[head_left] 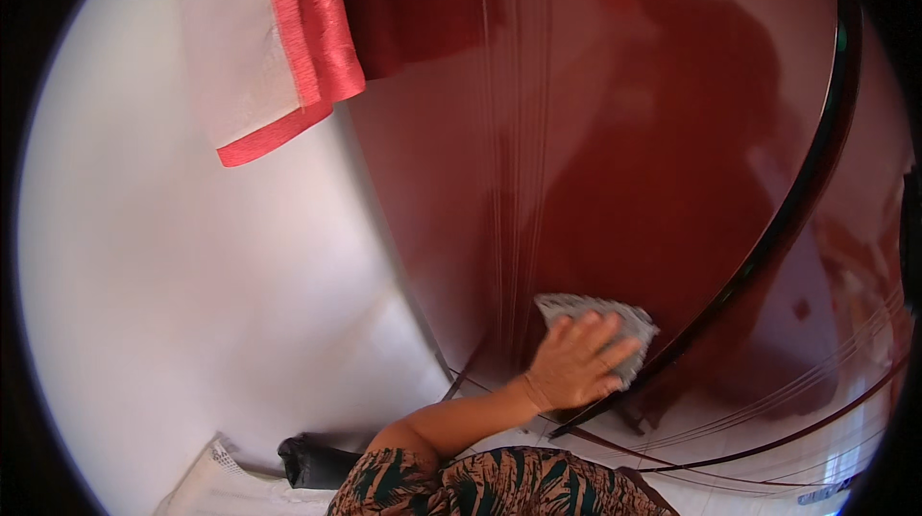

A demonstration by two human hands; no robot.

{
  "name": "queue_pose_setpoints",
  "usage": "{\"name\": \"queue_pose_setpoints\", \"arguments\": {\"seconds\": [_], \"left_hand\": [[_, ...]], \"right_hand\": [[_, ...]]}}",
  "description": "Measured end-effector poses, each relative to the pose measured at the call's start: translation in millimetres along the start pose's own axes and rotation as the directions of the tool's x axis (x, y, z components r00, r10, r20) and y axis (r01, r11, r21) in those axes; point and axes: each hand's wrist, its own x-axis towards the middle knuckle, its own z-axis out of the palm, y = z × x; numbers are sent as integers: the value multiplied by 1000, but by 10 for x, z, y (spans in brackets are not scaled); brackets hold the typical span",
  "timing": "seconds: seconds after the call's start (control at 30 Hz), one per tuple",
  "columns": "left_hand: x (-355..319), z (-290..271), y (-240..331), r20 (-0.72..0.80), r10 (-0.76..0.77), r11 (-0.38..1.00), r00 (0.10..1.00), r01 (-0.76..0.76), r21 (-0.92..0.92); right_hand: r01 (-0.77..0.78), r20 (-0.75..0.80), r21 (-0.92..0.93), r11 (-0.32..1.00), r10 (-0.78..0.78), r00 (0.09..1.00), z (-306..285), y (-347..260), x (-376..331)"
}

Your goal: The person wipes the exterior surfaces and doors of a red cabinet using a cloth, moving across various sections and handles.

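My left hand (574, 359) presses a grey-white cloth (629, 327) against a glossy dark red panel (634, 218), low down near its dark curved edge. The fingers are spread across the cloth, slightly smeared by motion, and the palm is hidden. Bunched cloth shows above and to the right of the fingers. My left forearm reaches in from the lower left, out of a patterned sleeve. My right hand is out of sight. A dark reflection of a person fills much of the shiny panel, with thin pale vertical lines to its left.
A white wall (192, 276) meets the panel on the left. Sheer curtain fabric with a red border (331, 45) hangs at the upper left. A black wrapped bundle (317, 463) lies at the wall's foot beside a whitish cloth-like item (226, 487). Another glossy red panel (768, 324) stands right of the dark edge.
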Motion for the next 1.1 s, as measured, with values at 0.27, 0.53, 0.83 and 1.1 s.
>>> {"name": "queue_pose_setpoints", "arguments": {"seconds": [0.27, 0.53, 0.83, 1.1], "left_hand": [[111, -803, -1393, -302, -355, 904, 885, 408, 131], [604, -667, -969, -220, -244, 957, 945, 271, 102], [1006, -924, -311, -54, 104, 988, 993, -96, 124], [1272, -1382, -1608, -504, -314, 898, 804, 424, 118]], "right_hand": [[-132, 48, -41, 990, 134, 990, 83, -393, 144], [-311, 55, 102, 945, 307, 950, 45, -691, 58], [-215, -69, 93, 972, 221, 973, -111, -894, 249], [-152, -122, 79, 985, 161, 979, -779, -1173, 484]]}}
